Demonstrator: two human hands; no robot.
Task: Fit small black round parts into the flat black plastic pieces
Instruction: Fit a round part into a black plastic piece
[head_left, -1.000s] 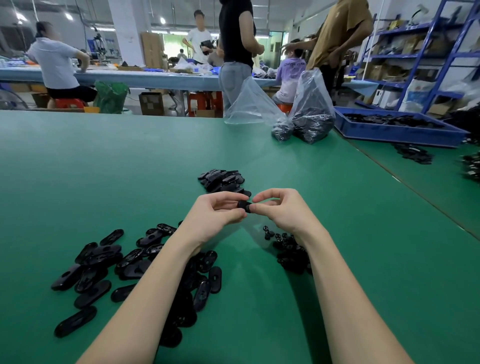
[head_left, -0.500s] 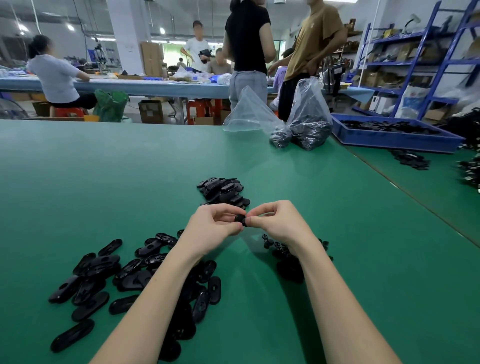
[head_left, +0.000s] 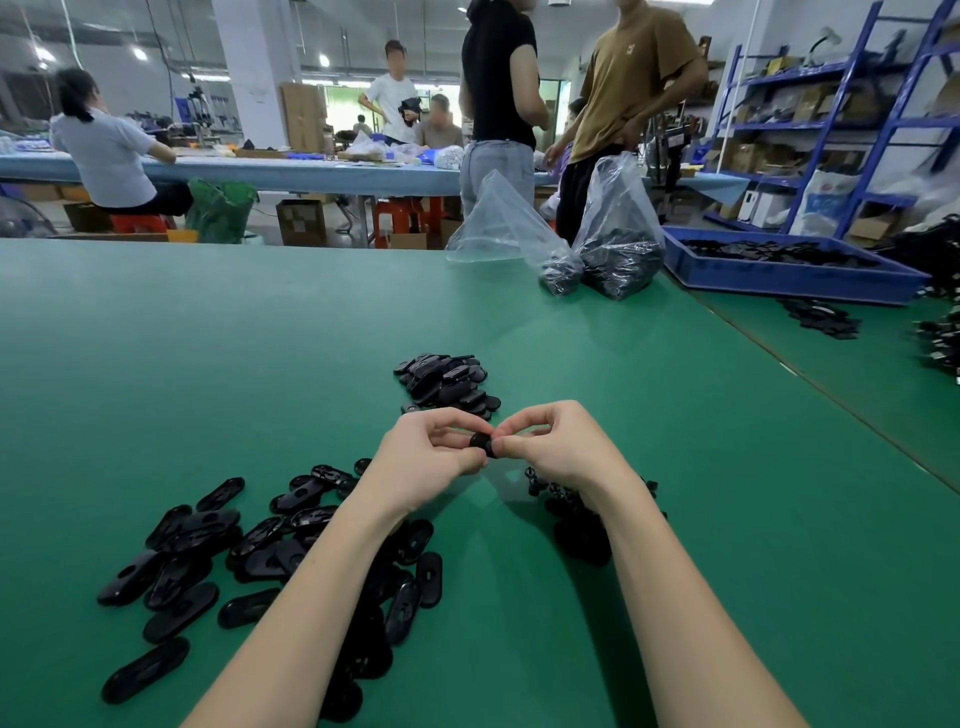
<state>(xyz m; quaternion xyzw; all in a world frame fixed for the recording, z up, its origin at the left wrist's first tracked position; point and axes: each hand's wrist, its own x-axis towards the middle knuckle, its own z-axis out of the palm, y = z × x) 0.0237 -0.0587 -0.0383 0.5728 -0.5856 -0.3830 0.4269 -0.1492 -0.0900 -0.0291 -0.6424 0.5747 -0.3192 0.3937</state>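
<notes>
Holding one small black piece (head_left: 482, 445) between both sets of fingertips, above the green table (head_left: 208, 364). My left hand (head_left: 426, 462) pinches it from the left with thumb and curled fingers; my right hand (head_left: 556, 449) pinches it from the right the same way. The piece is mostly covered by the fingers, so I cannot tell whether it is a round part alone or a round part seated in a flat piece.

Under and left of my left forearm: a loose spread of flat black oval pieces (head_left: 208, 551), some overlapping. Under my right wrist: a small heap of black round parts (head_left: 576, 525), partly hidden. Just beyond the hands: a tighter pile of flat pieces (head_left: 447, 382).

Far edge of table: two clear plastic bags (head_left: 618, 244) with dark contents, touching each other, and a blue tray (head_left: 789, 278) to their right.
</notes>
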